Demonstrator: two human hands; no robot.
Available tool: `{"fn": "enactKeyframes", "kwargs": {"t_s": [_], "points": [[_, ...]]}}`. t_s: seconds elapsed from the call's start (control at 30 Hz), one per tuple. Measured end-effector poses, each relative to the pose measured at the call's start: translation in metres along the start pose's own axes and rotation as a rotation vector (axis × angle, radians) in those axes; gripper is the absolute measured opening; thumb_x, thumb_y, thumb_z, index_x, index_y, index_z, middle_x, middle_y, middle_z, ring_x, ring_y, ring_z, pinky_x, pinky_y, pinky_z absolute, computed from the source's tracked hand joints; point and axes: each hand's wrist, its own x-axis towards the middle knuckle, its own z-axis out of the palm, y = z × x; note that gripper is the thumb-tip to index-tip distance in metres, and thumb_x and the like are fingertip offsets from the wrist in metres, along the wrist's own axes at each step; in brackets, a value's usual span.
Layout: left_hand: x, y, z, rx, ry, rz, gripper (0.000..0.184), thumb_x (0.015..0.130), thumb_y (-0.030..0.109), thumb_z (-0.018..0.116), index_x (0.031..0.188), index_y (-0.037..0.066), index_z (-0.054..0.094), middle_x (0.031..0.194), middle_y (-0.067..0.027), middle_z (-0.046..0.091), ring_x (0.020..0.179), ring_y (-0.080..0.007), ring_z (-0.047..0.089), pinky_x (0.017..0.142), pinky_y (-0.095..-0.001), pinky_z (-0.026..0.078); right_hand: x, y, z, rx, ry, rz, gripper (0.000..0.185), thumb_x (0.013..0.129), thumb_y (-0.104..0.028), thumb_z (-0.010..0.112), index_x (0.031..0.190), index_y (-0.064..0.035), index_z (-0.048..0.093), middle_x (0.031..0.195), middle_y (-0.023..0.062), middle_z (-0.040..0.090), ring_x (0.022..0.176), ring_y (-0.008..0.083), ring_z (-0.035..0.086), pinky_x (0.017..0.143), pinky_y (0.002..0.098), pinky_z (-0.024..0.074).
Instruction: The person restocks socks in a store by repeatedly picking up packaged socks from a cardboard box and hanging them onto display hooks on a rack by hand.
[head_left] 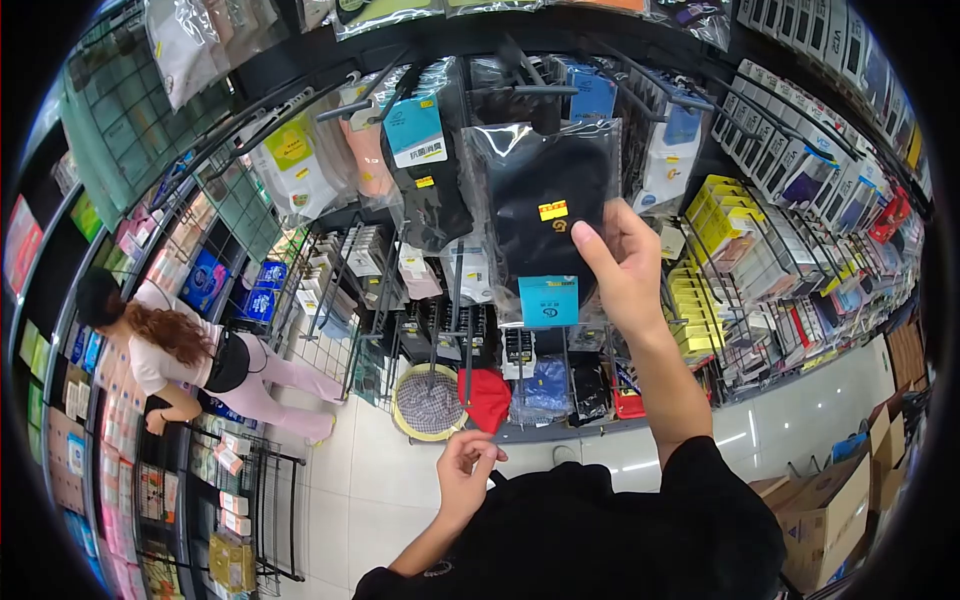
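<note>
My right hand (628, 268) grips the right edge of a pack of black socks (535, 190), thumb on its front. The clear plastic bag hangs upright before the rack, with a yellow price sticker (553, 211) in the middle and a blue label (548, 301) at its bottom. Lower down, my left hand (466, 474) is held in front of my body, fingers loosely curled and nothing visible in them. Just beyond it are a red cloth item (485, 398) and a checked round item (428, 402) with a yellow rim.
Metal hooks hold more sock packs (415, 150) behind the one in my hand. Boxed goods (720, 225) fill the right-hand racks. A person (190, 340) stands at the left shelves, beside a wire rack (265, 510). Cardboard boxes (825, 520) stand at lower right on the tiled floor (370, 490).
</note>
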Motion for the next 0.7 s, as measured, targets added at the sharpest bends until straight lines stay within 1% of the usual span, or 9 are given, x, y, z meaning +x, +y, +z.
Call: {"fn": "enactKeyframes", "kwargs": {"t_s": [0.1, 0.17, 0.27, 0.5, 0.57, 0.6, 0.63, 0.67, 0.7], "points": [[-0.002, -0.003, -0.001, -0.019, 0.006, -0.012, 0.018, 0.094, 0.001, 0.058, 0.111, -0.003, 0.051, 0.085, -0.0095, 0.064, 0.081, -0.0177, 0.065, 0.078, -0.0327, 0.053, 0.005, 0.001, 0.000, 0.021, -0.003, -0.014, 0.026, 0.090, -0.013, 0.068, 0.077, -0.0054, 0.047, 0.071, -0.0089, 0.035, 0.065, 0.0008, 0.029, 0.054, 0.0207, 0.0233], [-0.004, -0.005, -0.001, -0.029, 0.013, -0.023, 0.017, 0.094, 0.000, 0.058, 0.110, -0.003, 0.051, 0.085, -0.0094, 0.064, 0.081, -0.0177, 0.065, 0.078, -0.0329, 0.053, 0.005, 0.010, -0.004, -0.020, -0.020, 0.003, 0.021, 0.091, -0.013, 0.068, 0.081, -0.0040, 0.051, 0.072, -0.0085, 0.041, 0.066, 0.0002, 0.033, 0.056, 0.0196, 0.0266], [-0.005, -0.005, 0.001, -0.040, 0.021, -0.034, 0.016, 0.094, 0.000, 0.058, 0.109, -0.002, 0.052, 0.085, -0.0093, 0.064, 0.081, -0.0176, 0.065, 0.078, -0.0330, 0.053, 0.007, 0.015, -0.005, 0.000, -0.028, 0.030, 0.020, 0.091, -0.013, 0.068, 0.082, -0.0039, 0.052, 0.074, -0.0082, 0.042, 0.068, 0.0001, 0.035, 0.058, 0.0191, 0.0286], [-0.007, -0.007, 0.003, -0.039, 0.026, -0.032, 0.015, 0.094, 0.001, 0.058, 0.108, -0.002, 0.052, 0.084, -0.0090, 0.064, 0.080, -0.0171, 0.065, 0.077, -0.0328, 0.053, 0.008, 0.006, 0.002, 0.072, -0.023, 0.038, 0.023, 0.092, -0.013, 0.067, 0.080, -0.0055, 0.049, 0.073, -0.0084, 0.039, 0.067, 0.0005, 0.033, 0.057, 0.0193, 0.0278], [-0.007, -0.006, 0.004, -0.036, 0.030, -0.033, 0.016, 0.094, 0.001, 0.058, 0.108, -0.002, 0.052, 0.083, -0.0091, 0.064, 0.080, -0.0170, 0.065, 0.077, -0.0329, 0.053, 0.009, 0.018, -0.003, 0.063, -0.032, 0.032, 0.017, 0.091, -0.012, 0.067, 0.084, -0.0042, 0.054, 0.075, -0.0080, 0.044, 0.068, -0.0003, 0.036, 0.059, 0.0183, 0.0296], [-0.007, -0.005, 0.005, -0.034, 0.034, -0.033, 0.016, 0.094, 0.001, 0.058, 0.109, -0.002, 0.052, 0.083, -0.0092, 0.064, 0.079, -0.0169, 0.065, 0.077, -0.0329, 0.053, 0.009, 0.023, -0.006, 0.064, -0.032, 0.033, 0.017, 0.091, -0.012, 0.067, 0.084, -0.0042, 0.054, 0.075, -0.0080, 0.044, 0.068, -0.0003, 0.036, 0.059, 0.0183, 0.0296], [-0.007, -0.005, 0.005, -0.033, 0.034, -0.034, 0.016, 0.094, 0.001, 0.058, 0.109, -0.002, 0.052, 0.083, -0.0092, 0.064, 0.079, -0.0169, 0.065, 0.077, -0.0329, 0.053, 0.009, 0.026, -0.008, 0.034, -0.041, 0.052, 0.016, 0.090, -0.013, 0.068, 0.092, -0.0032, 0.055, 0.080, -0.0059, 0.048, 0.072, 0.0012, 0.041, 0.063, 0.0190, 0.0333], [-0.007, -0.006, 0.004, -0.033, 0.034, -0.033, 0.016, 0.094, 0.001, 0.058, 0.109, -0.002, 0.052, 0.083, -0.0094, 0.064, 0.079, -0.0169, 0.065, 0.077, -0.0330, 0.053, 0.009, 0.027, -0.009, 0.003, -0.050, 0.070, 0.020, 0.090, -0.014, 0.069, 0.099, -0.0023, 0.057, 0.085, -0.0037, 0.053, 0.077, 0.0026, 0.045, 0.067, 0.0197, 0.0370], [-0.007, -0.006, 0.004, -0.035, 0.034, -0.032, 0.016, 0.094, 0.001, 0.058, 0.109, -0.002, 0.052, 0.083, -0.0095, 0.065, 0.079, -0.0169, 0.065, 0.078, -0.0330, 0.053, 0.008, 0.027, -0.007, 0.003, -0.049, 0.071, 0.020, 0.090, -0.014, 0.069, 0.099, -0.0023, 0.057, 0.085, -0.0037, 0.053, 0.077, 0.0026, 0.045, 0.067, 0.0197, 0.0370]]}}
